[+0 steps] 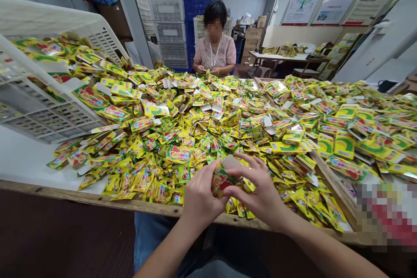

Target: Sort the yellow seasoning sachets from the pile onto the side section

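Observation:
Just above the front edge of the table, my left hand grips a small candy box by its side. The box is green and red with pale lettering, and its white flap stands up. My right hand curls around the flap end, its thumb against the box and its fingers bent over the top. What lies inside the box is hidden. Below and around both hands spread small yellow and green candy packets. Another flat box with the same lettering rests on the packets ahead.
A tipped white plastic crate spills boxes from the left. A wooden divider separates more boxes on the right. Wooden edging runs along the table's front. Opposite sits a co-worker, with stacked crates behind.

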{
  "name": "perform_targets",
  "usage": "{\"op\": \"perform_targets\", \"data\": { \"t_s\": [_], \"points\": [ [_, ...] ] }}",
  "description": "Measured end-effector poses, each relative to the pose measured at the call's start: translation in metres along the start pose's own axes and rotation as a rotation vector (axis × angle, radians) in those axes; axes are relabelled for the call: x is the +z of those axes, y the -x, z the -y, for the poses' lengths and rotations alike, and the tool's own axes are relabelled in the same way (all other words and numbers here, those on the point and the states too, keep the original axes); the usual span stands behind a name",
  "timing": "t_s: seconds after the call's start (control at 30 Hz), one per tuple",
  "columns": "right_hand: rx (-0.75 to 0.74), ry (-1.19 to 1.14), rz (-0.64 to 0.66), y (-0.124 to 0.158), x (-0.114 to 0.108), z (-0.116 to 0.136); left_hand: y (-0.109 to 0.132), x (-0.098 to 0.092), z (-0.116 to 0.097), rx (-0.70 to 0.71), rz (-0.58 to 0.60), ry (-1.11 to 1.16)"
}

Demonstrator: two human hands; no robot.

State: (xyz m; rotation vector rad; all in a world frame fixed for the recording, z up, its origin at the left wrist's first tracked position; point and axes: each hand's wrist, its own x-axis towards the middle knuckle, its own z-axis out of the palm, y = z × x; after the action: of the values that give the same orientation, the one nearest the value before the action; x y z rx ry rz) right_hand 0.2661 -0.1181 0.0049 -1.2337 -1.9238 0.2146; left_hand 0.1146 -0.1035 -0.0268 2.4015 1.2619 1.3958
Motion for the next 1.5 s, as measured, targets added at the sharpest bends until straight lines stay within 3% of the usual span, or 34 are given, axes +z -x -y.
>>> {"op": "perform_targets", "data": {
  "t_s": [0.07,0.13,0.23,0.3,0.4,0.57,0.63,0.73,0.77,0.83,0.93,1.0,1.07,1.13,1.2,1.27,1.3,1.37,1.5],
  "points": [
    [0.097,-0.040,0.141,-0.001,0.002,0.001,-0.002,-0.002,0.002,0.050,0.044,-0.027],
    [0.216,-0.140,0.167,-0.002,0.003,-0.001,-0.004,-0.004,0.003,0.047,0.063,-0.078],
    [0.394,-0.444,0.146,-0.004,0.001,-0.008,-0.007,-0.006,0.006,-0.090,0.049,-0.077],
    [0.463,-0.598,0.201,-0.003,0.001,-0.012,-0.006,-0.004,0.009,-0.152,0.082,0.038],
    [0.428,-0.588,0.267,-0.001,0.002,-0.016,0.000,0.002,0.010,-0.190,0.080,0.163],
    [0.410,-0.652,0.348,0.007,0.006,-0.023,0.013,0.009,0.005,-0.200,-0.033,0.127],
    [0.441,-0.729,0.244,0.015,0.007,-0.025,0.016,0.010,0.001,-0.187,-0.054,0.153],
    [0.463,-0.805,-0.128,0.030,0.008,-0.026,0.018,0.014,-0.006,-0.192,-0.090,0.213],
    [0.488,-0.820,-0.191,0.034,0.007,-0.027,0.019,0.016,-0.008,-0.190,-0.081,0.232],
    [0.584,-0.816,-0.140,0.036,0.001,-0.034,0.021,0.018,-0.009,-0.167,0.005,0.278],
    [0.725,-0.631,-0.058,0.021,-0.036,-0.061,0.026,0.020,-0.001,-0.126,0.213,0.320],
    [0.757,-0.357,-0.246,0.003,-0.084,-0.085,0.030,0.021,0.010,-0.119,0.232,0.303],
    [0.780,0.031,-0.608,-0.016,-0.141,-0.106,0.036,0.022,0.023,-0.129,0.127,0.265],
    [0.805,0.202,-0.801,-0.031,-0.189,-0.120,0.042,0.025,0.033,-0.128,-0.016,0.229],
    [0.827,0.387,-0.901,-0.042,-0.211,-0.123,0.048,0.027,0.038,-0.095,-0.141,0.206],
    [0.747,0.545,-0.759,-0.052,-0.195,-0.119,0.052,0.030,0.039,-0.050,-0.213,0.196],
    [0.654,0.581,-0.579,-0.058,-0.175,-0.116,0.052,0.030,0.039,-0.031,-0.227,0.192],
    [0.516,0.509,-0.253,-0.072,-0.116,-0.112,0.053,0.031,0.038,0.011,-0.233,0.176],
    [0.389,0.405,0.233,-0.111,0.008,-0.112,0.055,0.027,0.037,0.098,-0.188,0.125]
  ]
}}
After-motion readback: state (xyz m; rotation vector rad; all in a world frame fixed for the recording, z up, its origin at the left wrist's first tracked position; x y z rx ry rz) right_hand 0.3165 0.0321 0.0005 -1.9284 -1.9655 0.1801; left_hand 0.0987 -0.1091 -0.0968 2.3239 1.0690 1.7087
